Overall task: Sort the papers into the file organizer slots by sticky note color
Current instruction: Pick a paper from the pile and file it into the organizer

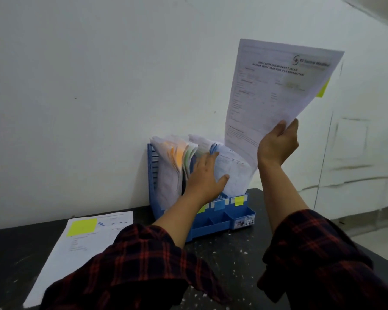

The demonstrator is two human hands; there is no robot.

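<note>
Head view shows our right hand (278, 144) pinching the lower corner of a printed sheet (276, 90), thumb in front and fingers curled behind, so the page stands upright with its long axis running up toward 12 o'clock. A yellow sticky note (323, 88) peeks out at its 3 o'clock edge. Our left hand (205, 173) lies at 8 o'clock from the right, fingers straight, pressing the filed papers (231, 168) aside in the blue file organizer (213, 222). We judge the yellow-labelled slot (239, 200) sits at 7 o'clock below the sheet, nearer our right hand. Another sheet (76, 249) lies flat on the table (240, 253) at 8 o'clock.
</note>
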